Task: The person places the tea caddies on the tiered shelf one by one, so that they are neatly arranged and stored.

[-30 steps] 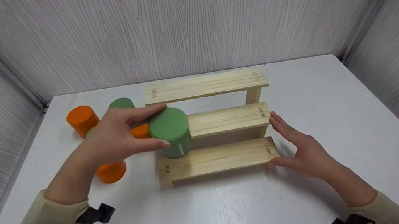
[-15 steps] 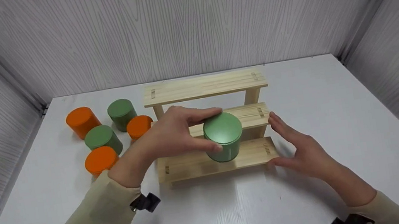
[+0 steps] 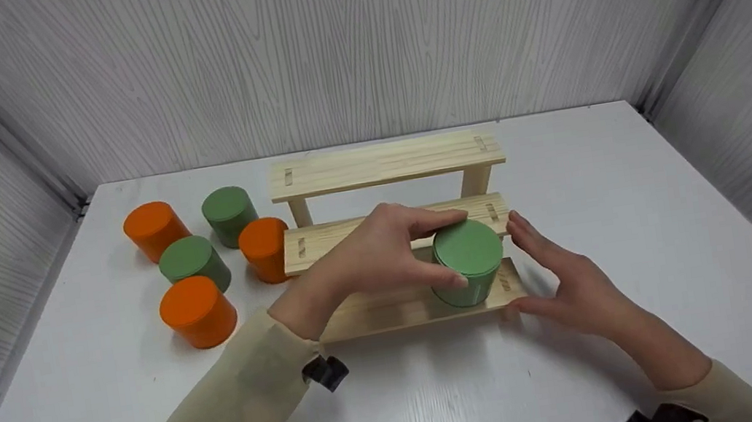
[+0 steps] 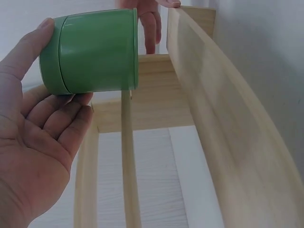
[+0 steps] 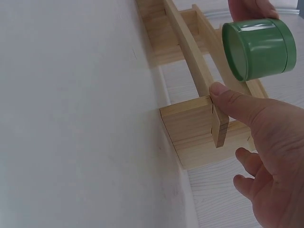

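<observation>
A green lidded tin [image 3: 469, 264] is held by my left hand [image 3: 382, 254], thumb on the near side and fingers on the far side of its lid end. It overlaps the right part of the bottom shelf of a three-step wooden rack [image 3: 384, 165]. In the left wrist view, the tin [image 4: 97, 52] shows beyond my left palm, with the thumb and fingers on its lid end. At the rack's right end is my right hand [image 3: 571, 286], fingers extended towards the middle shelf. Its thumb touches the bottom shelf's front edge, as the right wrist view shows.
Left of the rack stand three orange tins, the front orange tin [image 3: 197, 312] being nearest me, and two green tins, one being the rear green tin [image 3: 229, 215]. All rest on a white table [image 3: 433, 409]. Grey wood-grain panels [image 3: 353, 45] enclose its back and sides.
My left hand has carried the green tin rightward along the rack, from its left end to above the bottom shelf's right part. My right hand has stayed in place.
</observation>
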A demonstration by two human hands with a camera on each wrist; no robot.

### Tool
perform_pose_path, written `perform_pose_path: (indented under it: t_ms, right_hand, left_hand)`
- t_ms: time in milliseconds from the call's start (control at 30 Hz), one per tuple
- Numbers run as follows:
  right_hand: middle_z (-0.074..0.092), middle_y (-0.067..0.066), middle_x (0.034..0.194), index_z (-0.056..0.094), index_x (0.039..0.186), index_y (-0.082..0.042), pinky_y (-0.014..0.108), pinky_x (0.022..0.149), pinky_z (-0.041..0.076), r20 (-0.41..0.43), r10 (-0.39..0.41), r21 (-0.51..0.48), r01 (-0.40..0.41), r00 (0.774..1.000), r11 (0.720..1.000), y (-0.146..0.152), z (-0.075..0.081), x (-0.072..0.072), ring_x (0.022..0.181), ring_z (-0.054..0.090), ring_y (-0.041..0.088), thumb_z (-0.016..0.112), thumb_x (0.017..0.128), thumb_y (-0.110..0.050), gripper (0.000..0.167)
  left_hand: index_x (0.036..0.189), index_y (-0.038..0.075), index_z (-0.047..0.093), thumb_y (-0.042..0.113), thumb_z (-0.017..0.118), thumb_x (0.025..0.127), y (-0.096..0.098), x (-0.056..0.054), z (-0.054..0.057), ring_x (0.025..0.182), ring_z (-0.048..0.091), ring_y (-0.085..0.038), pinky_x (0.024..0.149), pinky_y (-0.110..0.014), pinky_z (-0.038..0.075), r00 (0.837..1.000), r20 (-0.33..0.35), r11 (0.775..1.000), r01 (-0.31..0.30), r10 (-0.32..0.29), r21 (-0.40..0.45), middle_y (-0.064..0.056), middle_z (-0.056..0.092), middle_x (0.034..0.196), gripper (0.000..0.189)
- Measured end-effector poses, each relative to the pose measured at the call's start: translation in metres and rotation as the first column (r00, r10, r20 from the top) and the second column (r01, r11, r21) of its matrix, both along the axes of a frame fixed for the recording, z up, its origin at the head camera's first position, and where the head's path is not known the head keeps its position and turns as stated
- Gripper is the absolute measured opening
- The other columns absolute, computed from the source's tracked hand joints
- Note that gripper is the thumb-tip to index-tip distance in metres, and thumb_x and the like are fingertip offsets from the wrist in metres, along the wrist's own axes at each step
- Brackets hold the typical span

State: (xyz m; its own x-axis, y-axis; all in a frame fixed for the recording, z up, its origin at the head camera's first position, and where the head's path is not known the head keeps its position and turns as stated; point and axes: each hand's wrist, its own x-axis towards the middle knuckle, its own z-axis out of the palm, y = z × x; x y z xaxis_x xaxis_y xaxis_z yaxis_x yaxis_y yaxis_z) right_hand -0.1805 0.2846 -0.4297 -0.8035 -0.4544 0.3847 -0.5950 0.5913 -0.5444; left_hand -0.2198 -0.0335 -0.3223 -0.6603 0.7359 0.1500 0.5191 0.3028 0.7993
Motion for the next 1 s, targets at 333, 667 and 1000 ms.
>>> perform_pose_path:
  t_ms: [333, 667, 1000]
  right_hand:
    - [0.022, -0.002, 0.176, 0.025, 0.171, -0.017, 0.010, 0.117, 0.027, 0.011, -0.004, 0.015, 0.004, 1.000, 1.000, 0.000, 0.001, 0.001, 0.152, 0.036, 0.008, 0.097, 0.075, -0.006, 0.120]
    - [0.021, -0.001, 0.176, 0.025, 0.171, -0.018, 0.010, 0.119, 0.024, 0.010, 0.001, 0.017, -0.001, 1.000, 1.000, 0.000, -0.001, 0.001, 0.156, 0.027, 0.008, 0.095, 0.078, -0.004, 0.117]
    - [0.020, -0.002, 0.176, 0.023, 0.171, -0.017, 0.010, 0.116, 0.030, 0.023, 0.013, -0.007, -0.013, 1.000, 1.000, 0.000, 0.001, 0.001, 0.152, 0.036, 0.009, 0.095, 0.077, -0.001, 0.119]
  left_hand:
    - [0.151, 0.010, 0.061, 0.027, 0.095, 0.082, 0.013, 0.000, -0.014, 0.114, 0.067, -0.006, 0.107, -0.038, 0.054, 1.000, 0.027, 1.000, 0.003, -0.004, 0.009, 0.007, 0.067, 0.142, 0.079]
    - [0.151, 0.011, 0.061, 0.032, 0.095, 0.083, 0.014, -0.001, -0.023, 0.116, 0.065, -0.002, 0.105, -0.040, 0.054, 1.000, 0.004, 1.000, -0.002, 0.002, -0.030, 0.008, 0.066, 0.144, 0.079]
    - [0.152, 0.014, 0.061, 0.034, 0.095, 0.083, 0.017, -0.002, -0.026, 0.113, 0.065, -0.003, 0.102, -0.040, 0.055, 0.999, -0.035, 0.998, -0.020, 0.018, -0.060, 0.008, 0.065, 0.145, 0.079]
